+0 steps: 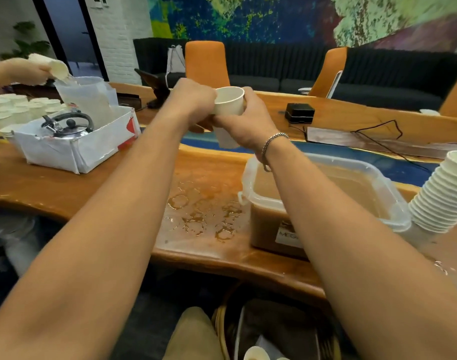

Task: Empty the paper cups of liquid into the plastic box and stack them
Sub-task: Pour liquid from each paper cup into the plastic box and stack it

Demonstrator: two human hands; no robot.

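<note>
Both my hands hold white paper cups in front of me above the table. My left hand [196, 100] grips the rim side of the upper cup [228, 101], which sits nested in a lower cup [223, 139]. My right hand [250, 123] curls round the two cups from the right. The clear plastic box [393, 211], partly full of brown liquid, stands at the right under my right forearm. A tall leaning stack of empty cups [440, 196] rests at the box's right end.
Brown spill rings [204, 216] wet the table left of the box. At the left stand a white carton with a kettle [66, 126], many paper cups [19, 107], and another person's hand [27, 71] tipping a cup into a clear jug [89, 97]. Cables and a black device [300, 113] lie beyond.
</note>
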